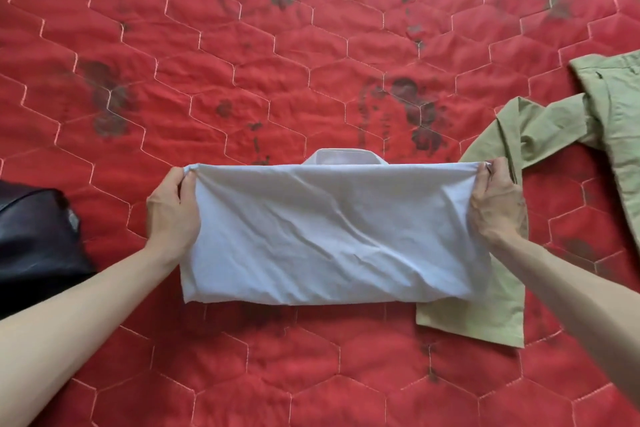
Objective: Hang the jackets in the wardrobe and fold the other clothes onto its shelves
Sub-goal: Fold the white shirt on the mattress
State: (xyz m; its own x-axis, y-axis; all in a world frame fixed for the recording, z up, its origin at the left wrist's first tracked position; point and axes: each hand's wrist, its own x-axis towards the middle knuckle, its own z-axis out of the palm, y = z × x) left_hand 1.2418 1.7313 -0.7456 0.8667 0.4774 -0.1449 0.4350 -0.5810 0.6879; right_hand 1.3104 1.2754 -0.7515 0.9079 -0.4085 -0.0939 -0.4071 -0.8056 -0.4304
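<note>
A pale blue-white collared shirt [332,236] lies folded into a wide rectangle on the red quilted bed cover [277,62]. Its collar peeks out at the far edge. My left hand [171,208] pinches the shirt's far left corner. At the far right corner my right hand [497,203] pinches the fabric the same way. The folded-over layer is stretched between both hands. An olive green garment [561,135] lies spread at the right, partly under the shirt and my right forearm.
A dark, shiny black garment [38,239] lies bunched at the left edge, near my left forearm. The red cover shows several dark stains. The wardrobe is out of sight.
</note>
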